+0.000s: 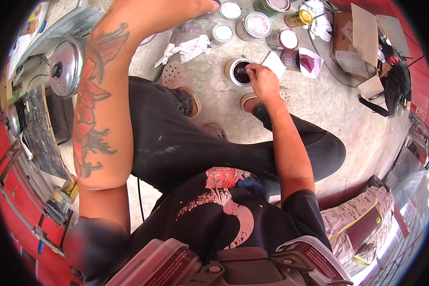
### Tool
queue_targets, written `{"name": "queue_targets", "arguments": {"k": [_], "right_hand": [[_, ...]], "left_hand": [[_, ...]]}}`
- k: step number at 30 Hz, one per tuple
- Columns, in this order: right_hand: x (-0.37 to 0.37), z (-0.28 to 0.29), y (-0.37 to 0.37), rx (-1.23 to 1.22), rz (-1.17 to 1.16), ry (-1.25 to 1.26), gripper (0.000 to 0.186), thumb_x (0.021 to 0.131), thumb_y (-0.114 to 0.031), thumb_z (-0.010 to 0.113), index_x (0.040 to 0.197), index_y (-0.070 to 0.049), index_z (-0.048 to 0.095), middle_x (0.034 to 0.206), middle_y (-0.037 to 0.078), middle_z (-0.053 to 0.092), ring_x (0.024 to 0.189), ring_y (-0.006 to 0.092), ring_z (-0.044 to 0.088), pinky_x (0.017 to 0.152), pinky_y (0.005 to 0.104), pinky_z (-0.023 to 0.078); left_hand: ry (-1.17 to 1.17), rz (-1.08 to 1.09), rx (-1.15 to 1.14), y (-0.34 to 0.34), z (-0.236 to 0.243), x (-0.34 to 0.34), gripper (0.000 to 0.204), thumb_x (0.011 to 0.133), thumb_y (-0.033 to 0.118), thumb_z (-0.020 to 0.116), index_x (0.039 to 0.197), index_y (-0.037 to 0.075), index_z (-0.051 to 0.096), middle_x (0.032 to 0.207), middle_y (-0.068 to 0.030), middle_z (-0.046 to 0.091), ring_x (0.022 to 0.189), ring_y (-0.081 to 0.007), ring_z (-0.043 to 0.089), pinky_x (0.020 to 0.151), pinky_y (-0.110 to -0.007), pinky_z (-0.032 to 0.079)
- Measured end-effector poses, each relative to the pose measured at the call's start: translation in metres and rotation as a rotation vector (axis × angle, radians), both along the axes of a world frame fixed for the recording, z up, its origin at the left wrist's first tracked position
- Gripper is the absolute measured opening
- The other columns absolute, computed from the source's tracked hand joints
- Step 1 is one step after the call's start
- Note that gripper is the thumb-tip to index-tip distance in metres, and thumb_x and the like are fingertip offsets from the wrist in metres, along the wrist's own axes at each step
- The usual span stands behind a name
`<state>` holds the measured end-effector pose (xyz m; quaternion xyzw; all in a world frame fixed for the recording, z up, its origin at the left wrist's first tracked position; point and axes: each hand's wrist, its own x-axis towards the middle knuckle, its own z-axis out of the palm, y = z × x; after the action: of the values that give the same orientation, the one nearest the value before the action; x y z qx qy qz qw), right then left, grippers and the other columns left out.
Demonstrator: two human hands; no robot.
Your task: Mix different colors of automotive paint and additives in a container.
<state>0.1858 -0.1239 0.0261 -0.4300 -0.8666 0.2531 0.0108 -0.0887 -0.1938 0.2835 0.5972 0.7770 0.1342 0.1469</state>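
Note:
Down among the paint cans, my right hand (pixel 264 82) is closed in a pinch over the mouth of an open can (pixel 233 77) with dark liquid (pixel 240 70) inside. What the fingertips hold, if anything, is too small to make out. My left arm reaches far forward, and my left hand (pixel 190 8) is cut by the top edge. Its thumb shows beside a small dark thing, but most of its fingers are out of the picture. Right beside the dark-filled can lies a white square piece (pixel 274 65), next to a can (pixel 290 60) with a purple-stained paper (pixel 310 65).
Several open cans, among them a large one with pinkish contents (pixel 257 25), stand at the front. A crumpled white cloth (pixel 188 48) lies on the concrete floor (pixel 329 109). Cardboard boxes (pixel 355 40) are at right, a metal lid (pixel 66 68) at left. A cable (pixel 326 64) crosses the floor.

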Motion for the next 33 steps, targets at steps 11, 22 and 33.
{"name": "queue_targets", "arguments": {"k": [11,22,33], "right_hand": [[-0.005,0.007,-0.003,0.019,-0.052,-0.043,0.015,0.094,-0.019,0.061,0.099,-0.011,0.072,0.099,0.016,0.075,0.094,0.0328,0.072,0.083,0.0445,0.056],[0.001,0.000,0.000,0.142,-0.049,-0.067,0.014,0.094,-0.023,0.064,0.099,-0.014,0.073,0.099,0.011,0.074,0.092,0.0322,0.071,0.082,0.0446,0.056],[0.006,-0.002,0.005,0.123,-0.001,-0.109,0.015,0.096,-0.024,0.063,0.100,-0.015,0.074,0.096,0.011,0.074,0.093,0.0324,0.070,0.085,0.0452,0.053]], "left_hand": [[-0.008,-0.008,0.015,0.000,-0.001,-0.001,0.076,0.089,0.029,0.071,0.151,-0.002,0.040,0.131,-0.0312,0.062,0.122,-0.0424,0.061,0.103,-0.045,0.049],[0.023,0.001,0.054,-0.005,-0.004,-0.002,0.076,0.089,0.031,0.070,0.152,0.000,0.040,0.127,-0.0303,0.064,0.119,-0.0427,0.062,0.101,-0.046,0.050],[-0.047,0.006,-0.039,0.003,-0.006,-0.018,0.077,0.089,0.030,0.070,0.152,0.000,0.039,0.121,-0.0304,0.066,0.113,-0.0436,0.064,0.096,-0.047,0.052]]}}
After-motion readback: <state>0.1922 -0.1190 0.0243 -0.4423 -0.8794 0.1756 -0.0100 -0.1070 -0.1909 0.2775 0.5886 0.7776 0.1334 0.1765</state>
